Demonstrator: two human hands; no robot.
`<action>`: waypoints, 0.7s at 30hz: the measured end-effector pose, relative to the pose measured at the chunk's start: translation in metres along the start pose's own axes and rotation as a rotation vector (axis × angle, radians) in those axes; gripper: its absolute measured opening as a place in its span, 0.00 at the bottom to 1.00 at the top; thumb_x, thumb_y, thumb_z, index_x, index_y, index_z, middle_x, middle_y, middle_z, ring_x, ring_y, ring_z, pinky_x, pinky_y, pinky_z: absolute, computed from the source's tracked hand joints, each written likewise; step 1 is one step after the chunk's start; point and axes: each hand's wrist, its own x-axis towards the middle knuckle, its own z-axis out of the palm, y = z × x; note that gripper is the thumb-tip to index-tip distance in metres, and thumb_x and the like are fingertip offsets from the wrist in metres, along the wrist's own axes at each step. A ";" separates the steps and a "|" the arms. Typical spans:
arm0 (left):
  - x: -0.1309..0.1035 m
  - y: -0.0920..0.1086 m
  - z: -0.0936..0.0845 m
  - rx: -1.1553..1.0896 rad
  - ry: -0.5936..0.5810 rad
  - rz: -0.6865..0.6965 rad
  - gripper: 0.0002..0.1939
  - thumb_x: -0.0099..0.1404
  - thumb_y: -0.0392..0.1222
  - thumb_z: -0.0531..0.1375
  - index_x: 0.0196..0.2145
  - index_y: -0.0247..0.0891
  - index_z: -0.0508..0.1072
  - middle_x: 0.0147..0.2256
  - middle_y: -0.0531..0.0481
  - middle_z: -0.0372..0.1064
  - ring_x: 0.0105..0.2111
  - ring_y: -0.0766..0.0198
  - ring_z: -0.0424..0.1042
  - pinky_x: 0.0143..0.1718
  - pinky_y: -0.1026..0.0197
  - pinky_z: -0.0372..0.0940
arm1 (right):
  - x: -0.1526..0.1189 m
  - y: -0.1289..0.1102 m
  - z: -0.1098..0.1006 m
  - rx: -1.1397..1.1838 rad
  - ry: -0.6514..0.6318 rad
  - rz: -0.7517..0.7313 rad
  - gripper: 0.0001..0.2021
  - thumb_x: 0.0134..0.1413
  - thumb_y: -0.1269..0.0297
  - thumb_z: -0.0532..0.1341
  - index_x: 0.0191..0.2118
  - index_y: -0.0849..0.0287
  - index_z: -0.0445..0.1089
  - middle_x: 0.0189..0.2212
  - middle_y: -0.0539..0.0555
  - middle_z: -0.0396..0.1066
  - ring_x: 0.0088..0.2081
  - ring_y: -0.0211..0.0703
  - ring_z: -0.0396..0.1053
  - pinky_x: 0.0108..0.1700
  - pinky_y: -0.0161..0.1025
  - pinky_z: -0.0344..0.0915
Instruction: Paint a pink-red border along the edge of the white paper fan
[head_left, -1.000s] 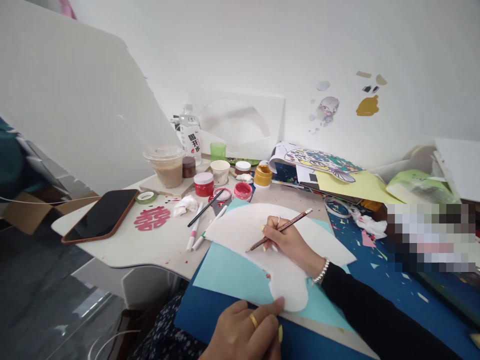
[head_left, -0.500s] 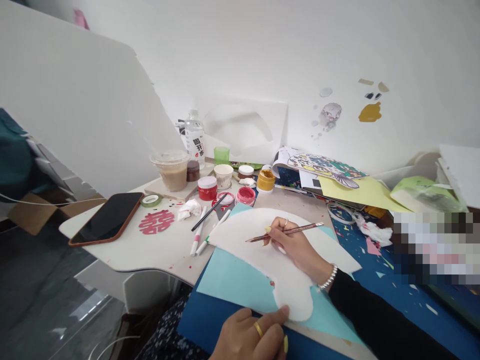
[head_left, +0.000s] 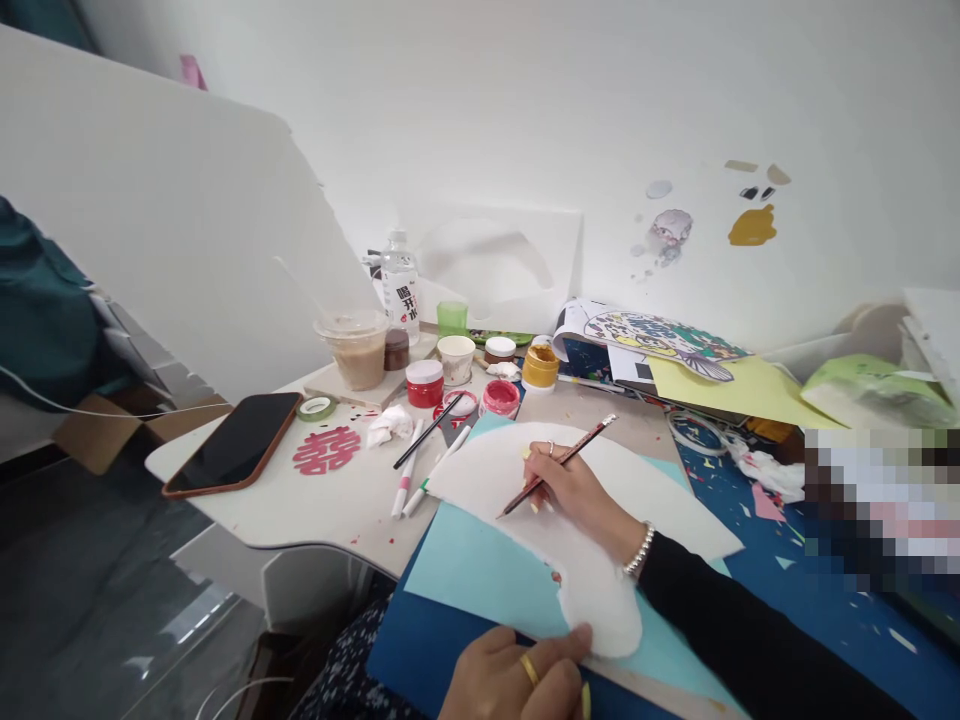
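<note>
A white fan-shaped sheet (head_left: 637,490) lies on light blue paper (head_left: 465,580), over a dark blue surface (head_left: 412,640). My right hand (head_left: 574,490) is closed around a pencil (head_left: 559,465), its tip low over or on the left part of the white sheet; contact cannot be made out. At the bottom, my left hand (head_left: 517,680) has its index fingertip at the lower edge of the sheet's rounded end, the other fingers curled. Whether anything lies under those curled fingers is hidden.
Left of the sheet are markers (head_left: 407,470), a black pen (head_left: 427,432), a red paper cutout (head_left: 328,450) and a phone (head_left: 234,445). Behind stand paint jars (head_left: 424,384), a drink cup (head_left: 356,355) and a bottle (head_left: 400,285). Yellow paper (head_left: 765,390) is at right.
The pencil has turned steeper, and its tip has shifted down toward the sheet's near edge. My right hand has tilted with it. The whole view has shifted slightly; my left hand stays by the rounded end.
</note>
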 end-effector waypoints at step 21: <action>-0.004 0.000 0.000 -0.008 -0.041 0.022 0.09 0.56 0.29 0.49 0.21 0.37 0.61 0.30 0.52 0.75 0.11 0.74 0.59 0.10 0.65 0.50 | 0.000 0.006 -0.003 -0.003 0.004 -0.005 0.14 0.50 0.63 0.52 0.17 0.60 0.59 0.12 0.46 0.59 0.15 0.30 0.55 0.19 0.31 0.49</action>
